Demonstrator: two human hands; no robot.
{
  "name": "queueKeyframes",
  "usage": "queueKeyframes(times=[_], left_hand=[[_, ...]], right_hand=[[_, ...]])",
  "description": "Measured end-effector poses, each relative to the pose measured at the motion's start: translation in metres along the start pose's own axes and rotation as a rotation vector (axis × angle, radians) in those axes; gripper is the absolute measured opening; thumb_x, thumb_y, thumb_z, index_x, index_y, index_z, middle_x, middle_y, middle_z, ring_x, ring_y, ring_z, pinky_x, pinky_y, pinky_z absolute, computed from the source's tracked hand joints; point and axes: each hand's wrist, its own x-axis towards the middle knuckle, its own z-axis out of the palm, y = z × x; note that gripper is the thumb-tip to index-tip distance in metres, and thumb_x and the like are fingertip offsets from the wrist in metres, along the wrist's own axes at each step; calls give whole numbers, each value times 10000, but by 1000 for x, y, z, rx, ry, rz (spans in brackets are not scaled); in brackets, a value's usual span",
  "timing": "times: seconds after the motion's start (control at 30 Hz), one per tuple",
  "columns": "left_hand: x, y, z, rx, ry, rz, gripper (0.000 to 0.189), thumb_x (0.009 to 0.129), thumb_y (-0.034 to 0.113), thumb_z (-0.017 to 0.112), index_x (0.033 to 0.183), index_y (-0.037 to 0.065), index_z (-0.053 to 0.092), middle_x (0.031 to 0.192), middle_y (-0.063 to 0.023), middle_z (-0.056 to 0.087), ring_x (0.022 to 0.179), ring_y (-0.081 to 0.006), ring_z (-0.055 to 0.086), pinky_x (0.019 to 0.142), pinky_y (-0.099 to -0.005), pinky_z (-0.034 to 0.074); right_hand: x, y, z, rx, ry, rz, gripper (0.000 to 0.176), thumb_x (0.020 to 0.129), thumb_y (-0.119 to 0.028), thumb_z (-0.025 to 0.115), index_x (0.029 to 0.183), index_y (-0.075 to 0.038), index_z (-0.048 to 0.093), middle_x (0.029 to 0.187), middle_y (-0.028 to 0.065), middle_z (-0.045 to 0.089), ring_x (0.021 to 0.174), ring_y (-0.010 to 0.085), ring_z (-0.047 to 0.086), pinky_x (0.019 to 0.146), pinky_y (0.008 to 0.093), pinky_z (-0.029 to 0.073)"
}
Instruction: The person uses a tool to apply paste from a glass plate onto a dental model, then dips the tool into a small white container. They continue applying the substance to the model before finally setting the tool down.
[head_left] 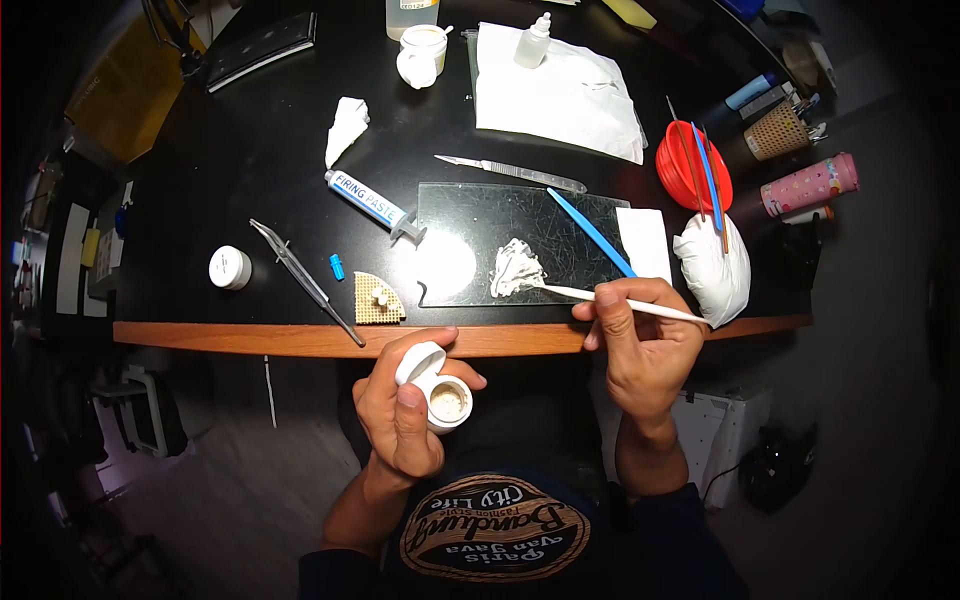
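Note:
My left hand [398, 425] holds a small white jar [449, 402] just off the table's front edge. Its flip lid stands up, and pale powder lies inside. Between the fingers of my right hand [650, 355] is a slim white spatula [660, 309], whose tip reaches the edge of a white paste mound [517, 268]. That paste is spread on a scratched glass plate [465, 205]. A blue-handled tool [590, 232] lies across the plate's right part, beside a folded white paper [645, 243].
Left of the plate lie a firing paste syringe [368, 202], tweezers [305, 280], a honeycomb tray [377, 300] and a closed jar [230, 268]. A scalpel [510, 172] lies behind it. At right, tools rest across a red bowl [690, 165] and a white bundle [715, 270].

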Motion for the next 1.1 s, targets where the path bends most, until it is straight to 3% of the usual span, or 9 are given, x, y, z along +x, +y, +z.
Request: queueKeyframes(times=[0.57,0.73,0.87,1.1], left_hand=[[-1,2,-7,66,-63,-82,589,1093,410,306,1169,-93,603,737,-120,756,651,-185,708,693,-312,566],[0,1,-8,96,-76,-64,615,1111,460,287,1163,-66,602,732,-97,755,641,-180,709,671,-313,569],[-1,0,-8,81,-82,-66,608,1116,457,282,1169,-62,595,719,-91,750,632,-176,705,662,-315,571],[-4,-1,-8,61,-72,-90,613,1117,458,279,1169,-67,591,718,-94,748,618,-179,700,653,-309,570]], right_hand=[[2,3,4,-192,-123,-178,106,867,-21,832,913,41,759,753,118,760,627,102,705,519,196,493],[7,-6,-1,-9,-33,14,133,1004,-66,688,1011,62,653,836,173,744,648,100,655,571,213,530],[16,-8,1,2,-30,101,134,1035,-99,647,1002,25,609,830,117,704,669,67,594,597,196,498],[17,-7,1,24,10,129,127,1042,-89,632,1002,29,612,831,116,706,672,64,584,601,199,489]])
